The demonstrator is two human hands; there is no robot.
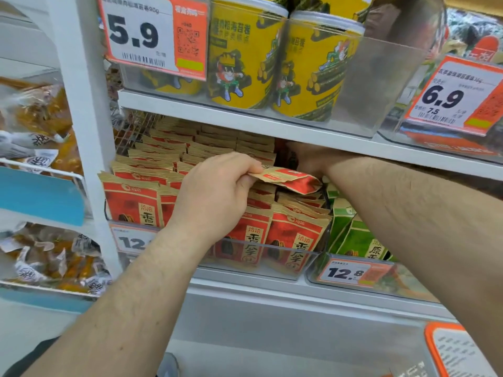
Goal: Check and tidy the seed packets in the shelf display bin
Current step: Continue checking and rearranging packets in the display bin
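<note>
Setting: Shop shelving in white metal, seen from above and close, with snack goods on every tier.
Upper shelf: yellow seaweed-roll canisters (245,58) stand in a clear tray behind a price tag reading 5.9 (152,34).
Display bin: a clear plastic bin (296,263) on the middle shelf, holding red-and-tan seed packets (295,235) upright in rows running front to back, with a price tag partly covered by the left forearm.
Neighbouring bin: green seed packets (356,238) just beside it on the right, above a tag reading 12.8 (345,272).
Left hand: the left hand (215,194) is over the middle of the bin, thumb and curled fingers pinching the tan top edge of one lifted packet (288,179).
Lifted packet: lies nearly flat above the rows, its long axis running from the left fingertips out to the right and a little downward, its far end close to the right wrist.
Right hand: the right hand (304,156) reaches deep under the upper shelf at the bin's back right corner.
Key relation: the left hand is the nearer one and has sole visible hold; by my judgement, the packet must be turned upright before it can drop into a row.
Hard to see: the right hand's fingers are in shadow, so I cannot tell whether they are spread or holding anything; the back rows are dim.
</note>
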